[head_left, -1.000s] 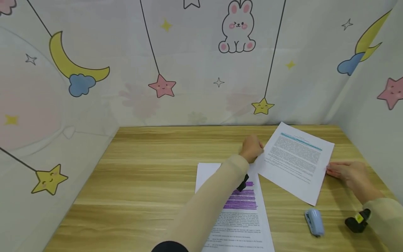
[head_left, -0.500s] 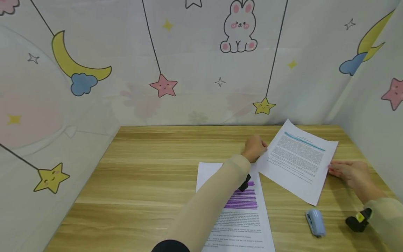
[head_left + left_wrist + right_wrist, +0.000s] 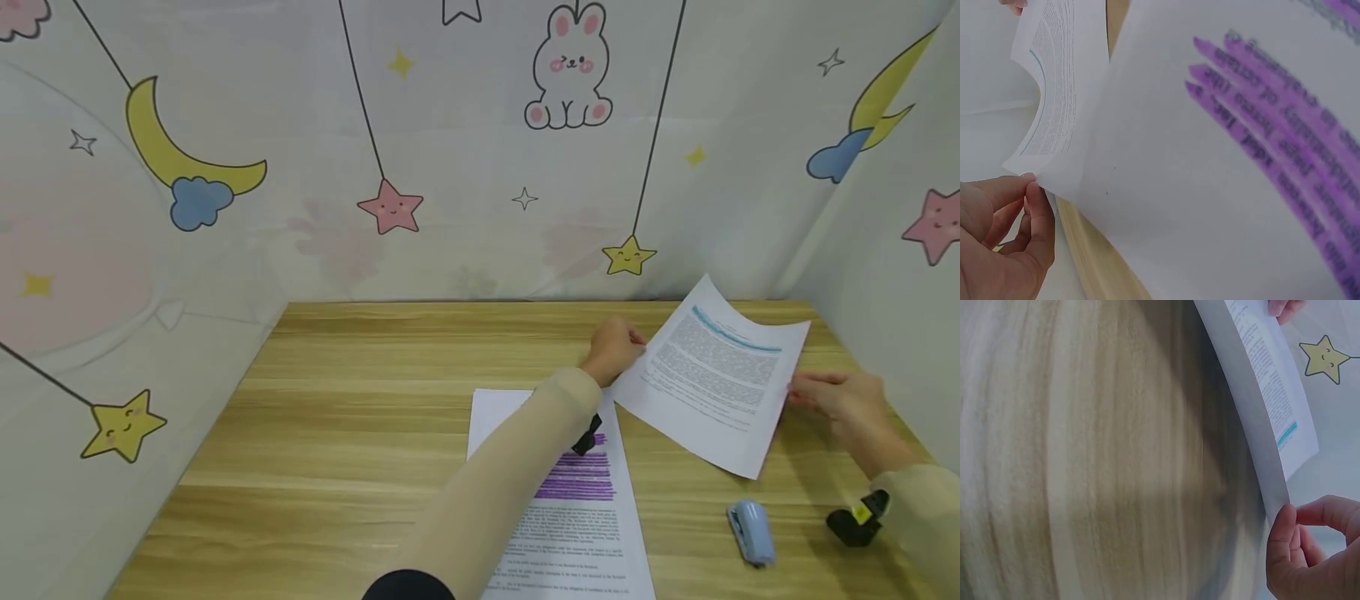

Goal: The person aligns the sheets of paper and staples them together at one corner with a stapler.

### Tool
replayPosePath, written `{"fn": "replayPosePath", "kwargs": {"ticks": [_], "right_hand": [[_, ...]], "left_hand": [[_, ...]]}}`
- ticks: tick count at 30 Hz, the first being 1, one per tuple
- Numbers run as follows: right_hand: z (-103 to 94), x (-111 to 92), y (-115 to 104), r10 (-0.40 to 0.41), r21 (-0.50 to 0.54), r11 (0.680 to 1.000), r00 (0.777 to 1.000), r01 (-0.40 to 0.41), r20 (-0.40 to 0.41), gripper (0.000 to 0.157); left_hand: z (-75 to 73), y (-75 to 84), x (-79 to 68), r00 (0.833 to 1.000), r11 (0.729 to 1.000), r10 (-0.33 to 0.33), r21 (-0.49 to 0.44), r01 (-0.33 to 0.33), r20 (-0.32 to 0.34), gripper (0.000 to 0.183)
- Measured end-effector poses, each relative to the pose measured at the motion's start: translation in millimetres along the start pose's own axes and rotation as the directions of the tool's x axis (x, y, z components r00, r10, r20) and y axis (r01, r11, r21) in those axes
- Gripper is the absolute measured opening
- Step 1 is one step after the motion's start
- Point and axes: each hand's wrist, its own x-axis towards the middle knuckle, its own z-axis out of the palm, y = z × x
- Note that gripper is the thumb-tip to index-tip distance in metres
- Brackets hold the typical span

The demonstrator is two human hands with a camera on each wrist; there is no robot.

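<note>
A printed sheet of paper with a blue highlighted line near its top is held up at the back right, its far edge sagging between the corners. My left hand pinches its left edge between thumb and fingertips, as the left wrist view shows with the hand at the paper's corner. On the opposite edge my right hand pinches the sheet; in the right wrist view thumb and forefinger of that hand meet on the edge. Below my left forearm lies another printed sheet with purple highlighting, partly hidden by the sleeve.
A small light-blue stapler lies on the wooden table, right of the purple-marked sheet. A white cloth backdrop with cartoon prints rises along the table's back edge and sides.
Both hands have lifted the blue-highlighted sheet slightly and moved it a little up and to the right in view; its far edge now bends more. The purple-marked sheet and stapler stay put.
</note>
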Motion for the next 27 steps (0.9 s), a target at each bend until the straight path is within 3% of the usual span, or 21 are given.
{"fn": "replayPosePath", "kwargs": {"ticks": [5, 12, 21, 27], "right_hand": [[-14.6, 21.4, 10.6, 0.014, -0.032, 0.999, 1.000, -0.014, -0.017, 0.027], [-0.2, 2.9, -7.4, -0.030, 0.006, 1.000, 0.999, 0.030, -0.013, 0.030], [-19.7, 26.2, 1.6, -0.004, 0.026, 1.000, 1.000, 0.004, -0.021, 0.030], [-3.0, 1.2, -18.8, -0.016, -0.003, 1.000, 0.999, 0.016, -0.033, 0.034]], "left_hand": [[1.0, 1.6, 1.1, 1.000, 1.000, -0.006, -0.011, 0.005, -0.016, 0.005], [-1.6, 2.8, 3.6, 1.000, 1.000, 0.015, -0.022, -0.016, -0.026, 0.005], [-2.8, 11.4, 2.5, 1.000, 0.995, -0.016, -0.097, 0.014, -0.016, 0.005], [-2.5, 13.5, 3.1, 1.000, 0.998, 0.005, -0.064, -0.006, -0.018, 0.005]]}}
